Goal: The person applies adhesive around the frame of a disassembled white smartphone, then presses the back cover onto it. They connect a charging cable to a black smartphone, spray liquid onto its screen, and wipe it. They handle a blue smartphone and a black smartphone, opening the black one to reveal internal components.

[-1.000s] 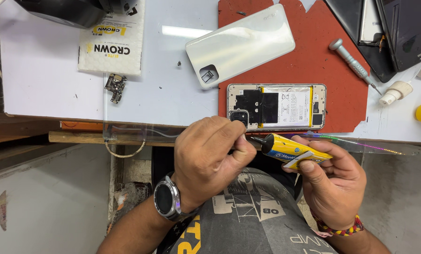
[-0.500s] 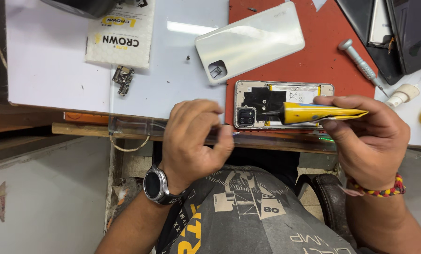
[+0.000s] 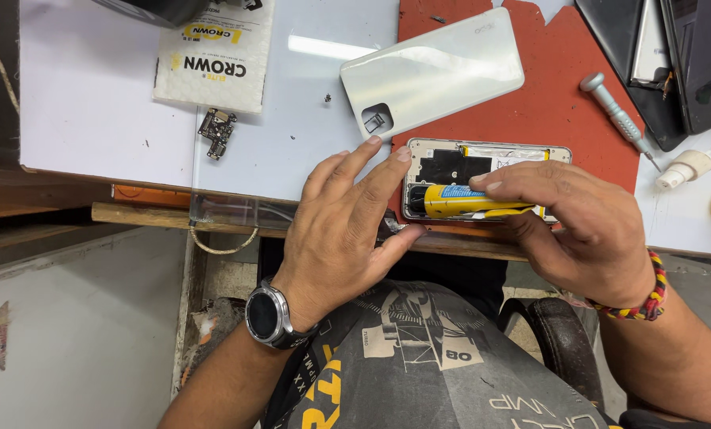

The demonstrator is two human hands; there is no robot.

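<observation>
My right hand [image 3: 585, 230] pinches a small yellow tube [image 3: 458, 201], its body lying across the opened phone [image 3: 482, 163] on the red mat [image 3: 562, 79]. My left hand [image 3: 347, 230] is unclenched, fingers spread, tips touching the phone's left edge. The white back cover [image 3: 435, 75] is already off, set just above — the innards remain exposed, nothing closed up. A screwdriver [image 3: 617, 119] and loose small part [image 3: 216, 131] lie well clear.

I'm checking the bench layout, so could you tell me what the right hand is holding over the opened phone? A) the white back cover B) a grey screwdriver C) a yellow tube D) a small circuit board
C: the right hand grips a yellow tube lying across the opened phone.
</observation>
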